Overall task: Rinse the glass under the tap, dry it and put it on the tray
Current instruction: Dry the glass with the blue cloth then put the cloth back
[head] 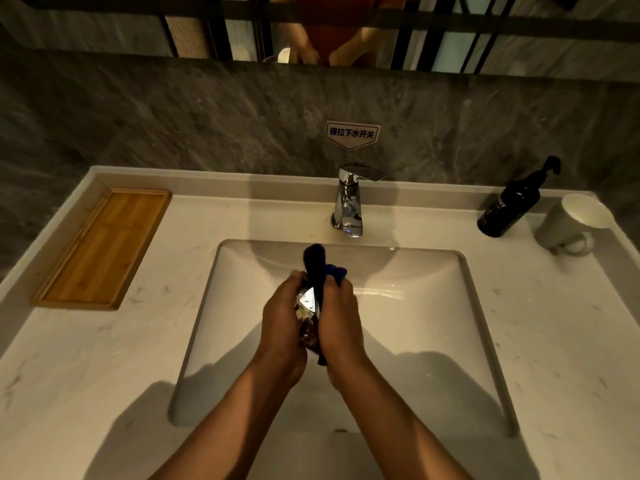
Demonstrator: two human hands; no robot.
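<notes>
Over the white sink basin both my hands meet around a clear faceted glass. My left hand wraps the glass from the left. My right hand presses a dark blue cloth against the glass; the cloth sticks up above the fingers and a corner hangs below. Most of the glass is hidden by hands and cloth. The chrome tap stands behind the basin with no water running. The bamboo tray lies on the counter at the far left with nothing on it.
A black pump bottle and a white mug stand at the counter's back right. A white label is stuck on the grey stone wall above the tap. A mirror runs along the top.
</notes>
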